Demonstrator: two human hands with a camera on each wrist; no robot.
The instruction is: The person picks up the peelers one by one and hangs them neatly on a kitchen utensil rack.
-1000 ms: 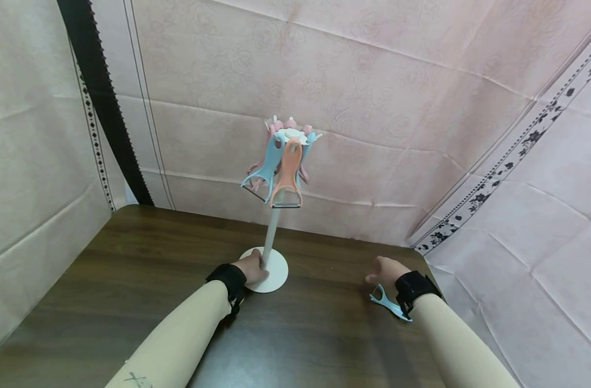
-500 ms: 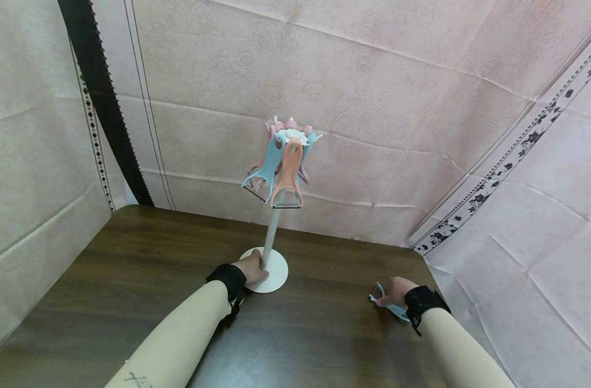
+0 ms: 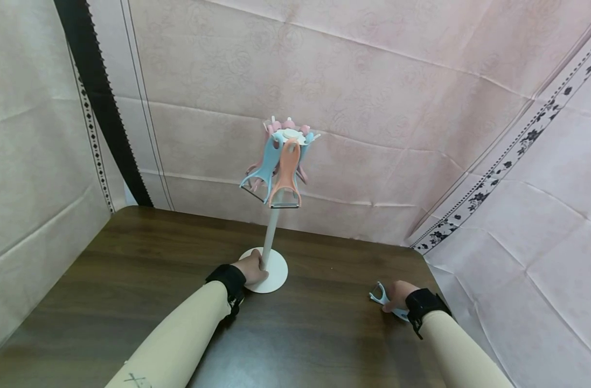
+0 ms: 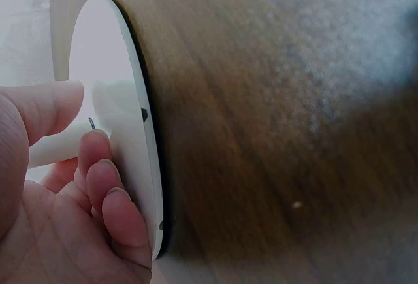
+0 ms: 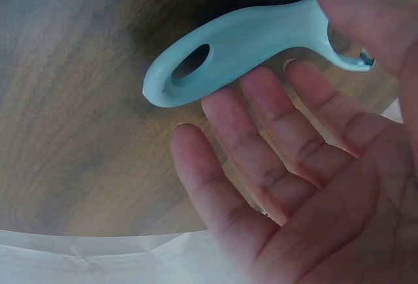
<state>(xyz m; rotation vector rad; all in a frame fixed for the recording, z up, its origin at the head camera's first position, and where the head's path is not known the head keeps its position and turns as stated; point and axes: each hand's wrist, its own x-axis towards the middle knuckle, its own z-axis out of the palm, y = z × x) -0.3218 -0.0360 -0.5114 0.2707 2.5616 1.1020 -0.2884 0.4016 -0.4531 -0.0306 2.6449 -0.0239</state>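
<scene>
In the head view my left hand (image 3: 252, 268) grips the foot of a white upright stand (image 3: 272, 229). Its thumb and curled fingers go round the pole, just above the round base (image 4: 108, 49) in the left wrist view. My right hand (image 3: 400, 294) is over a light blue peeler (image 5: 248, 39) lying on the table at the right. Relaxed, slightly bent fingers (image 5: 228, 117) reach the edge of its handle, and the thumb (image 5: 366, 16) hangs over the neck near the blade end. Whether the thumb touches it I cannot tell.
Several peelers hang from hooks round the stand's top: an orange peeler (image 3: 287, 170) in front, a blue peeler (image 3: 269, 161) beside it, and pink ones behind. The brown table (image 3: 145, 280) meets cloth-covered walls (image 3: 373, 108) at the back and both sides.
My right hand has come down and back toward the right, from beyond the blue peeler to over its handle. The peeler stays about where it was. My left hand keeps its grip.
</scene>
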